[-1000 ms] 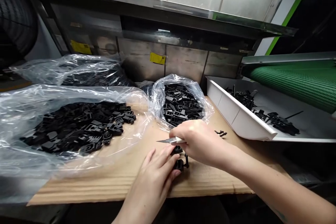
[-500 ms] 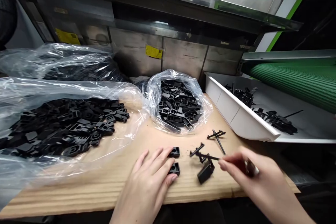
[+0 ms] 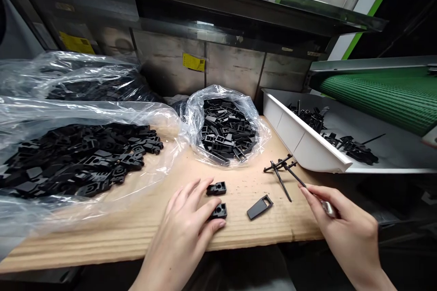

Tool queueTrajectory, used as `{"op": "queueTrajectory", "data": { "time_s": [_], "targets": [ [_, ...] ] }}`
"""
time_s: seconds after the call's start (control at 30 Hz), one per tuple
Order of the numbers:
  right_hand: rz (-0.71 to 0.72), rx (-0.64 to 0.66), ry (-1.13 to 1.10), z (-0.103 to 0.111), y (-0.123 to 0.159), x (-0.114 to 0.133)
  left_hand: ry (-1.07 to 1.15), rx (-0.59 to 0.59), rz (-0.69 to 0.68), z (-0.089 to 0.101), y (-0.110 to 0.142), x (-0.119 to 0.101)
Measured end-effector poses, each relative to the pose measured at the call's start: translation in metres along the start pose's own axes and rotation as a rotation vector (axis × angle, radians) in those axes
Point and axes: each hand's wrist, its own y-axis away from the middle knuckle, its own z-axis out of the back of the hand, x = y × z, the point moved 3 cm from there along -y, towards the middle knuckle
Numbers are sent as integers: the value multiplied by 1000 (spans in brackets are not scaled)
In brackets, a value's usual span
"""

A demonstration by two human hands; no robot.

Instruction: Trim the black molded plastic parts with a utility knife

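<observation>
My left hand point(image 3: 186, 218) lies on the board with thumb and index finger on either side of a black plastic block point(image 3: 220, 210). A second matching block point(image 3: 218, 188) sits just beyond, by the other fingertips. Pinched in my right hand point(image 3: 341, 218) is a thin black plastic sprue point(image 3: 296, 174) with a crossbar at its far end. A shiny metal object point(image 3: 328, 209) also shows in that hand; its kind is unclear. Another sprue point(image 3: 282, 183) rests on the board, crossing the held one. Between the hands lies a flat black tapered piece point(image 3: 260, 207) with a rectangular opening.
A clear bag point(image 3: 264, 138) of black parts stands at the back middle. Larger open plastic point(image 3: 167, 163) with piled black parts covers the left. On the right, a white tray point(image 3: 307, 145) holds several sprues below a green conveyor belt point(image 3: 382, 95). A metal shelf overhangs the back.
The flat tapered piece has come off the held sprue and now lies on the board. My right hand has moved the sprue away, up beside the other one. My left hand stays by the blocks.
</observation>
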Motion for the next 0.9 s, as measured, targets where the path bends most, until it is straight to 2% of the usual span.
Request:
{"op": "queueTrajectory", "data": {
  "time_s": [0.17,0.27,0.4,0.53,0.63,0.77,0.83,0.9],
  "targets": [
    [-23,194,107,-20,18,-29,151,-188,137,11,-1,-12],
    [-64,264,152,-26,23,-36,188,-243,148,14,-3,-19],
    [-76,377,148,-25,15,-35,252,-278,114,12,-1,-27],
    [-109,466,150,-28,3,-29,371,-263,40,5,7,-38],
    [-152,498,180,-40,-3,-25,437,-225,-34,-4,7,-44],
    [-207,505,130,-52,-12,-23,449,-148,-35,-8,-3,-39],
    [-234,492,54,-45,-16,-25,459,-87,12,-6,-4,-29],
    [-261,469,-9,-25,-16,-28,438,-42,27,-7,0,-16]
  ]
}}
